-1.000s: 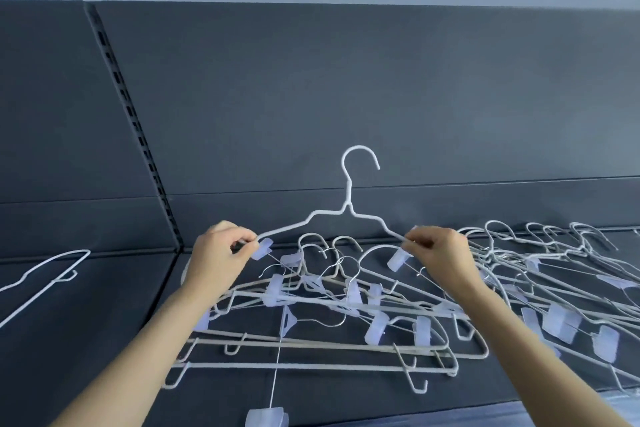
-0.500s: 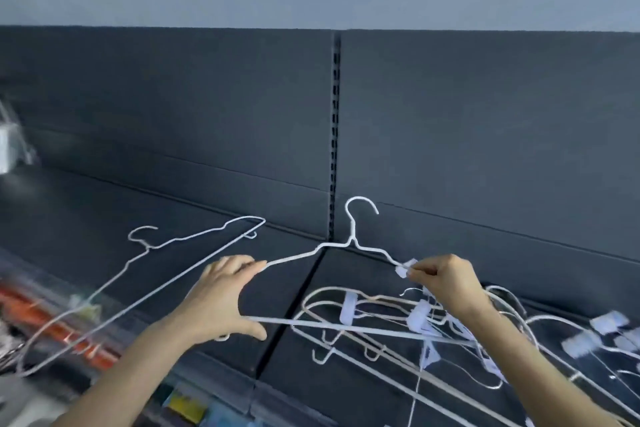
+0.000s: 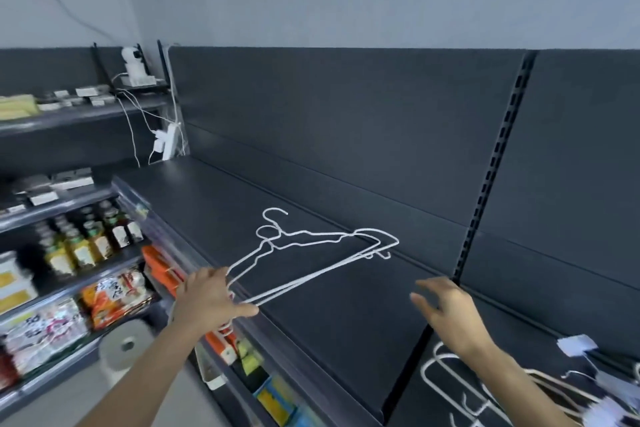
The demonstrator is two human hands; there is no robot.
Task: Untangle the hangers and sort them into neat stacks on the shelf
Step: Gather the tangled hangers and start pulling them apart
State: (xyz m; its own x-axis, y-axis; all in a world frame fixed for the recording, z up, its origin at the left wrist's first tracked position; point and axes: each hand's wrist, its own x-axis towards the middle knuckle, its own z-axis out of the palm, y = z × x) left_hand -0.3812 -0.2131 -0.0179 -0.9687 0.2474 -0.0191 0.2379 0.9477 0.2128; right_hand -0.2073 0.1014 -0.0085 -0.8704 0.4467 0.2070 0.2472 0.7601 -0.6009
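Over the front edge of the dark shelf [image 3: 311, 329], toward its left end, the left hand [image 3: 207, 302] closes its fingers around the near shoulder end of two white wire hangers [image 3: 311, 274] lying one atop the other. Their hooks point toward the back panel [image 3: 346, 121], and the far shoulders with their small notches reach toward the shelf's rear edge; whether they rest flat on the shelf or hang just above it cannot be told. Well apart from them, the right hand [image 3: 446, 312] hovers open above the seam between this shelf section and the next one to the right, fingers spread and loose, holding nothing. Along the front right corner lies the tangled pile of hangers [image 3: 519, 392] with pale clips, partly behind the right forearm. Beyond the shelf's left end, lower shelves carry bottles [image 3: 86, 239] and snack packets [image 3: 110, 298].
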